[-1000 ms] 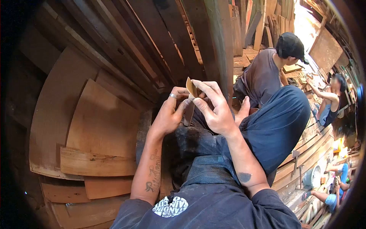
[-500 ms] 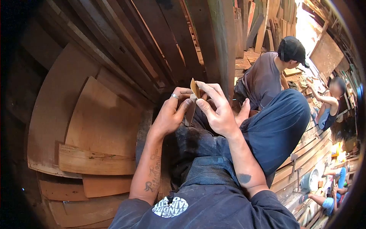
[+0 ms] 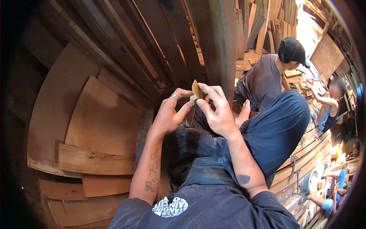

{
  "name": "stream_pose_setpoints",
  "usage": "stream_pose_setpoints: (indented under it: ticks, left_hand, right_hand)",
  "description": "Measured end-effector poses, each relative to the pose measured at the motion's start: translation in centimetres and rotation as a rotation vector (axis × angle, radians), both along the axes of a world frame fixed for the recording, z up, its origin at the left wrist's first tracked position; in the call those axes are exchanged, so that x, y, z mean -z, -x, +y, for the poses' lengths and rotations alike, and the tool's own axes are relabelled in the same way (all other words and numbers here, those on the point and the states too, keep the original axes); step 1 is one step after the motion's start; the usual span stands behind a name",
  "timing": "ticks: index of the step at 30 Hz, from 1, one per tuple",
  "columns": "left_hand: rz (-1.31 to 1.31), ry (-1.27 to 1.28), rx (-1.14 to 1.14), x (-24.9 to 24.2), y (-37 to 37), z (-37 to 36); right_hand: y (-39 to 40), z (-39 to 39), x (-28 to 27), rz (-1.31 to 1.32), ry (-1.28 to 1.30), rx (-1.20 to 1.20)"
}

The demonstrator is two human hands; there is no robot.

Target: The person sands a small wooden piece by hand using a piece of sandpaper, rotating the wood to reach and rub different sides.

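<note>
In front of my lap, both hands are raised close together. My left hand [image 3: 169,113], with a ring on one finger, is closed with thumb and fingers pinching a pale, thin flat strip [image 3: 189,117] that hangs below the fingertips. My right hand [image 3: 219,110] is closed on a small tan, curved sheet-like piece [image 3: 196,90] that sticks up between the hands. What the two pieces are made of I cannot make out. Their meeting point is partly hidden by my fingertips.
Wooden boards [image 3: 103,118] lean at the left, and tall planks [image 3: 167,38] stand ahead. A person in a cap [image 3: 263,78] sits close at the right. Farther off are another person [image 3: 329,103], a fan-like round object [image 3: 312,181] and a hammer [image 3: 293,162].
The tan piece has tilted and shifted slightly to the right between my fingers. My left fingertips have moved a little. Both hands otherwise keep nearly the same place.
</note>
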State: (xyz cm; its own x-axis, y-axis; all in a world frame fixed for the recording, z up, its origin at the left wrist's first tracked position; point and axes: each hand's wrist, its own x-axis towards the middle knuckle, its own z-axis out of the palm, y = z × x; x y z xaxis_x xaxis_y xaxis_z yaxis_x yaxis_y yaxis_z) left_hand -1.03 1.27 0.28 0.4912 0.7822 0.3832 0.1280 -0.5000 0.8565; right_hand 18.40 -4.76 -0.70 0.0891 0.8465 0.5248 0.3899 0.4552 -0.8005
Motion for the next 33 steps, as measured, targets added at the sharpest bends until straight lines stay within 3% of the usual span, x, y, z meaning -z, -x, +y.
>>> stream_pose_setpoints:
  ticks: [7, 8, 14, 33]
  left_hand:
    - [0.022, 0.011, 0.003, 0.0, -0.2, -0.2]
    - [0.013, 0.101, 0.023, -0.2, -0.2, -0.3]
    - [0.045, 0.007, 0.026, 0.5, 0.0, 0.1]
    - [-0.035, 0.047, 0.046, 1.0, 0.1, 0.4]
  right_hand:
    - [0.0, 0.2, -0.1, -0.017, 0.003, 0.044]
    - [0.0, 0.1, 0.1, -0.004, -0.001, 0.039]
    - [-0.2, 0.2, 0.7, -0.010, 0.013, 0.031]
    - [0.4, -0.5, -0.4, -0.039, -0.032, 0.047]
